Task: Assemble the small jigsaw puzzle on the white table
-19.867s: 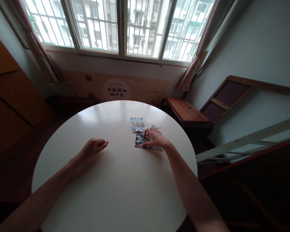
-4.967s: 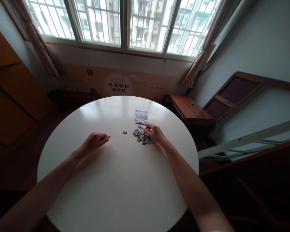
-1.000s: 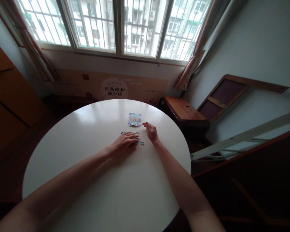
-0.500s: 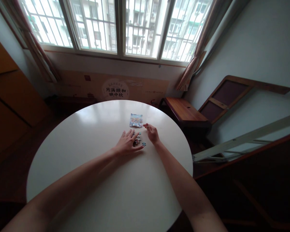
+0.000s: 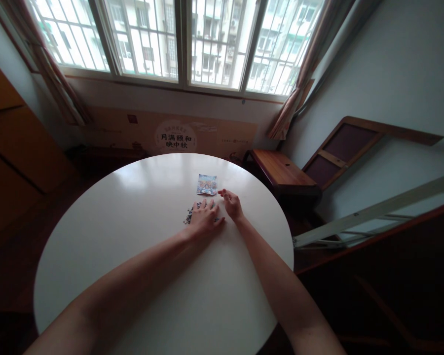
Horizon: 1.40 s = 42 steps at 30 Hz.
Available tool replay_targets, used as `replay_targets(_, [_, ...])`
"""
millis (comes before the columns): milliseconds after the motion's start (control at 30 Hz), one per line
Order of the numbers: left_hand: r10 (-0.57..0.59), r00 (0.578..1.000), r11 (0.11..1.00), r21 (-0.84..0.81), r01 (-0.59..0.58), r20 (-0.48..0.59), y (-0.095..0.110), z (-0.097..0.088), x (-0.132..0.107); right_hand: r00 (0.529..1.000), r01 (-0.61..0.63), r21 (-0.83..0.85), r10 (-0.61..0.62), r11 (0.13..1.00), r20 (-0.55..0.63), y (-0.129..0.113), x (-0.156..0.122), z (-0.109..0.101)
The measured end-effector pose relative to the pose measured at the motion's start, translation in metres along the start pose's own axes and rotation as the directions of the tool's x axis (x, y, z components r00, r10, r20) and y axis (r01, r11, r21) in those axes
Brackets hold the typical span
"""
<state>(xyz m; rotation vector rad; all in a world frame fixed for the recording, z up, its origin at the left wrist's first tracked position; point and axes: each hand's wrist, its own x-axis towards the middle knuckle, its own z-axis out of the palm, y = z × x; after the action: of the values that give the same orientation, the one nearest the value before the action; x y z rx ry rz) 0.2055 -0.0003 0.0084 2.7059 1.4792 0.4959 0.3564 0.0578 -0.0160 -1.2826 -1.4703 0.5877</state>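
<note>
My left hand (image 5: 204,219) lies flat on the round white table (image 5: 133,256), fingers spread over a small heap of jigsaw pieces (image 5: 190,215); a few dark pieces show at its left edge. Close to its right, my right hand (image 5: 231,204) rests on its side with the fingers curled and pinched; whether a piece is in them I cannot make out. Just beyond both hands lies a small colourful picture card (image 5: 206,184).
A low wooden bench (image 5: 281,171) stands past the table's right edge, under a leaning wooden frame (image 5: 351,145). A cardboard sheet with printed characters (image 5: 175,136) leans below the window. An orange cabinet (image 5: 18,148) fills the left side.
My left hand has slid right and forward across the scattered pieces, covering most of them. The right hand has stayed in place beside the card.
</note>
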Motion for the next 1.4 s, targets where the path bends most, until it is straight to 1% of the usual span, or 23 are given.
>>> replay_targets(167, [0.063,0.998,0.998,-0.008,-0.063,-0.011,-0.006,-0.006,-0.003,1.000,-0.004,-0.001,0.005,1.000,0.012,0.001,0.000,0.001])
replay_targets(300, [0.027,0.999,0.999,0.020,-0.026,-0.040,-0.007,-0.005,-0.004,1.000,-0.001,0.001,0.001,1.000,0.003,0.000,0.000,0.001])
replay_targets(400, [0.002,1.000,0.999,0.047,-0.001,-0.014,-0.009,-0.003,-0.005,1.000,0.009,-0.001,-0.009,1.000,0.000,-0.001,0.000,0.000])
replay_targets(500, [0.019,1.000,0.998,0.061,-0.020,0.012,-0.011,-0.002,-0.006,1.000,0.011,-0.005,-0.011,1.000,0.004,-0.001,0.000,0.000])
replay_targets(600, [0.042,0.999,0.998,0.051,-0.041,-0.017,-0.016,-0.004,-0.008,1.000,0.006,-0.003,-0.006,1.000,0.007,0.000,0.000,0.001])
replay_targets(633, [0.061,0.998,0.997,0.045,-0.060,-0.025,-0.019,-0.005,-0.008,1.000,0.005,0.000,-0.005,1.000,0.008,0.000,0.000,0.001])
replay_targets(700, [0.143,0.990,0.989,0.034,-0.143,-0.010,-0.024,-0.007,-0.010,1.000,0.005,0.006,-0.005,1.000,0.012,0.000,0.000,0.001])
replay_targets(800, [0.280,0.959,0.959,0.023,-0.281,0.037,-0.033,-0.009,-0.014,1.000,-0.003,0.003,0.002,1.000,0.019,0.000,0.000,0.001])
replay_targets(933, [0.354,0.934,0.935,-0.005,-0.354,0.053,-0.045,-0.013,-0.019,1.000,-0.009,-0.011,0.009,1.000,0.023,-0.002,0.000,0.000])
replay_targets(1033, [0.386,0.919,0.922,-0.030,-0.385,0.083,-0.052,-0.022,-0.023,1.000,-0.002,-0.019,0.002,1.000,0.026,-0.004,-0.001,-0.001])
replay_targets(1100, [0.380,0.921,0.925,-0.045,-0.377,0.085,-0.057,-0.031,-0.028,1.000,0.005,-0.036,-0.004,0.999,0.029,-0.006,-0.002,0.000])
replay_targets(1167, [0.352,0.933,0.936,-0.054,-0.349,0.071,-0.063,-0.038,-0.033,0.999,0.027,-0.072,-0.025,0.997,0.037,-0.009,-0.003,0.000])
replay_targets(1267, [0.289,0.955,0.957,-0.052,-0.286,0.062,-0.075,-0.044,-0.042,0.991,0.122,-0.175,-0.110,0.977,0.079,-0.019,-0.005,-0.003])
replay_targets(1333, [0.236,0.970,0.971,-0.057,-0.232,0.066,-0.084,-0.044,-0.047,0.973,0.199,-0.253,-0.159,0.947,0.168,-0.029,-0.007,-0.009])
replay_targets(1367, [0.215,0.974,0.976,-0.062,-0.210,0.071,-0.088,-0.043,-0.049,0.963,0.212,-0.277,-0.151,0.937,0.225,-0.035,-0.008,-0.013])
replay_targets(1400, [0.206,0.975,0.977,-0.070,-0.200,0.081,-0.091,-0.042,-0.050,0.941,0.211,-0.275,-0.119,0.938,0.316,-0.040,-0.009,-0.018])
